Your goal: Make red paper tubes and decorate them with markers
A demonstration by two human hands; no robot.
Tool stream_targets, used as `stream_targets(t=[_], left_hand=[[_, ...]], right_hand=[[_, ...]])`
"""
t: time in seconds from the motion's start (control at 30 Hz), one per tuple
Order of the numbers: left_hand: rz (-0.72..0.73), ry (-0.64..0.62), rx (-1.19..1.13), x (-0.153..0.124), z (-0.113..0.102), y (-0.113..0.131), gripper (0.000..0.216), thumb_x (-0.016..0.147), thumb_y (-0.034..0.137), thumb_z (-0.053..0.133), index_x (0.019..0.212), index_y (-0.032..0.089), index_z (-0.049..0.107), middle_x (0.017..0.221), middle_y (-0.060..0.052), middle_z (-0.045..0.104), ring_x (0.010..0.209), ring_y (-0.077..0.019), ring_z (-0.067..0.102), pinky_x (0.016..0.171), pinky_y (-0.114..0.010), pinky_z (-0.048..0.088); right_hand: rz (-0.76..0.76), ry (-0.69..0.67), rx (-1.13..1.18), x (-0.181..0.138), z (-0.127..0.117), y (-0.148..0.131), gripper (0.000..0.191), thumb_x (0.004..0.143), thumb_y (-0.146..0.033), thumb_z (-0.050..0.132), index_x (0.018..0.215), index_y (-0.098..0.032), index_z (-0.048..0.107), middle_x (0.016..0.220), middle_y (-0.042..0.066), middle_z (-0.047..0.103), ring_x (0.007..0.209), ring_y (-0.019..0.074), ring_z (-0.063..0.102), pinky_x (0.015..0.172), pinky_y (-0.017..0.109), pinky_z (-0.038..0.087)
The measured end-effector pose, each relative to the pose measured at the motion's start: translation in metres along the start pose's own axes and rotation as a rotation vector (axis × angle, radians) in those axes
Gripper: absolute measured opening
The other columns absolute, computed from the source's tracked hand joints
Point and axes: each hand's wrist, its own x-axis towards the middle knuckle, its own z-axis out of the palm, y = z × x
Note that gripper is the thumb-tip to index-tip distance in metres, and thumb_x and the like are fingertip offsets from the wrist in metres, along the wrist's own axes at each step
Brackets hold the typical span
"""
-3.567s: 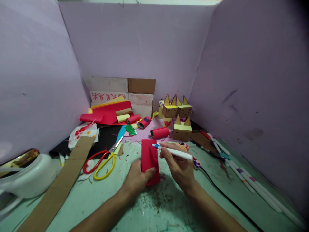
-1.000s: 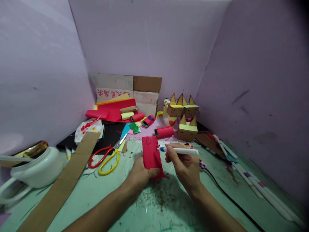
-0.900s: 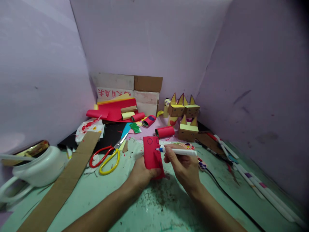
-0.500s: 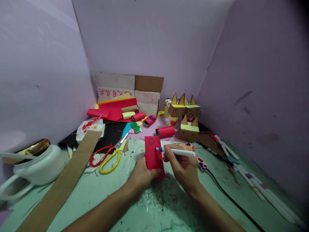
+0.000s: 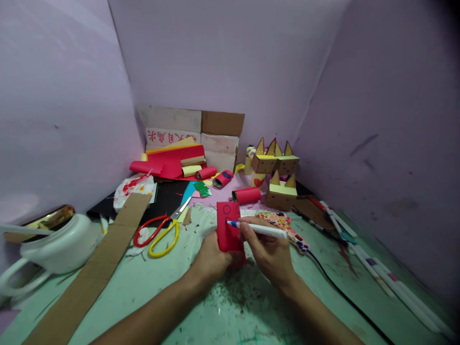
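A red paper-covered piece (image 5: 230,237), flat-faced and upright, is gripped near its lower end by my left hand (image 5: 212,254). Dark circles are drawn near its top edge. My right hand (image 5: 269,249) pinches a white marker (image 5: 264,230) with a blue front end. The marker's tip meets the red face below the circles, with a small dark mark there. Left of my hands lie scissors (image 5: 172,221) with one red and one yellow handle, blades apart. Just behind, a red paper-wrapped tube (image 5: 246,195) lies on its side.
A cardboard strip (image 5: 97,258) and a white pot (image 5: 61,247) occupy the left. Cardboard boxes with pointed ears (image 5: 282,195) stand at the back right. A patterned glue gun (image 5: 283,224) with a black cord lies right; several markers (image 5: 395,282) line the right wall.
My right hand has shifted slightly left, bringing the marker's tip further across the red face, where a small dark mark shows. My left hand keeps its grip.
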Motion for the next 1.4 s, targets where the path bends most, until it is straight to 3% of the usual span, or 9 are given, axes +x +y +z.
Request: stream_targets(t=[0.17,0.3,0.6,0.73,0.93,1.07,1.2,1.33,1.4], left_hand=[[0.002,-0.016,-0.058,0.000,0.001,0.003,0.043,0.045,0.011,0.074,0.089,0.011,0.071,0.082,-0.004,0.071,0.074,-0.0189,0.058,0.069,-0.029,0.049],[-0.007,0.011,-0.061,0.000,0.001,0.003,0.041,0.042,0.016,0.078,0.082,0.011,0.070,0.075,-0.002,0.067,0.069,-0.0172,0.055,0.064,-0.028,0.047],[-0.033,0.008,-0.074,0.001,-0.002,-0.002,0.043,0.043,0.016,0.078,0.085,0.011,0.068,0.072,-0.001,0.067,0.064,-0.0150,0.054,0.060,-0.027,0.046],[-0.020,0.001,-0.148,0.004,-0.007,-0.010,0.051,0.044,0.022,0.082,0.091,0.010,0.067,0.077,-0.005,0.070,0.067,-0.0177,0.059,0.063,-0.029,0.048],[-0.008,-0.026,-0.246,0.004,-0.006,-0.009,0.068,0.048,0.032,0.088,0.108,0.008,0.065,0.094,-0.012,0.073,0.080,-0.0230,0.065,0.076,-0.035,0.052],[0.038,-0.133,-0.284,0.002,-0.005,-0.005,0.075,0.047,0.028,0.089,0.114,0.011,0.062,0.099,-0.012,0.073,0.090,-0.0262,0.066,0.081,-0.035,0.051],[-0.024,-0.213,-0.321,0.000,-0.007,-0.010,0.077,0.047,0.023,0.089,0.118,0.015,0.060,0.098,-0.010,0.072,0.081,-0.0240,0.066,0.071,-0.034,0.053],[-0.016,-0.201,-0.391,0.002,-0.006,-0.016,0.074,0.050,0.028,0.091,0.116,0.014,0.061,0.091,-0.009,0.070,0.075,-0.0219,0.066,0.070,-0.037,0.056],[-0.016,-0.167,-0.397,0.003,-0.006,-0.017,0.069,0.048,0.030,0.092,0.108,0.012,0.063,0.086,-0.008,0.070,0.075,-0.0215,0.065,0.073,-0.037,0.056]], right_hand=[[0.066,0.010,-0.020,0.002,-0.004,-0.002,0.017,0.085,-0.032,0.066,0.080,-0.017,0.072,0.057,0.001,0.067,0.048,0.0156,0.062,0.046,0.025,0.050],[0.087,0.049,-0.042,0.005,-0.007,-0.004,0.021,0.086,-0.034,0.065,0.073,-0.018,0.069,0.052,0.000,0.063,0.048,0.0153,0.060,0.047,0.025,0.048],[0.045,0.100,0.056,0.005,-0.006,-0.002,0.014,0.088,-0.033,0.064,0.088,-0.020,0.071,0.063,0.000,0.067,0.054,0.0141,0.063,0.052,0.025,0.052],[0.140,0.146,0.024,0.009,-0.010,0.003,0.024,0.089,-0.038,0.060,0.105,-0.021,0.065,0.078,0.002,0.070,0.069,0.0183,0.068,0.066,0.033,0.058],[0.423,-0.090,0.015,0.011,-0.006,0.009,0.054,0.067,-0.037,0.072,0.115,-0.020,0.057,0.103,0.011,0.073,0.094,0.0289,0.071,0.084,0.047,0.056],[0.489,-0.122,0.071,0.012,-0.003,0.006,0.063,0.058,-0.032,0.075,0.117,-0.019,0.056,0.098,0.010,0.074,0.088,0.0284,0.071,0.080,0.045,0.058],[0.489,-0.073,0.163,0.014,-0.004,0.002,0.056,0.059,-0.031,0.077,0.111,-0.021,0.059,0.102,0.008,0.075,0.091,0.0261,0.072,0.079,0.039,0.058],[0.452,-0.026,0.159,0.016,-0.006,0.002,0.051,0.060,-0.029,0.078,0.108,-0.020,0.063,0.096,0.007,0.077,0.085,0.0243,0.072,0.073,0.036,0.059],[0.417,0.067,0.159,0.018,-0.009,0.002,0.047,0.065,-0.035,0.078,0.108,-0.019,0.066,0.092,0.007,0.077,0.083,0.0235,0.072,0.072,0.034,0.059]])
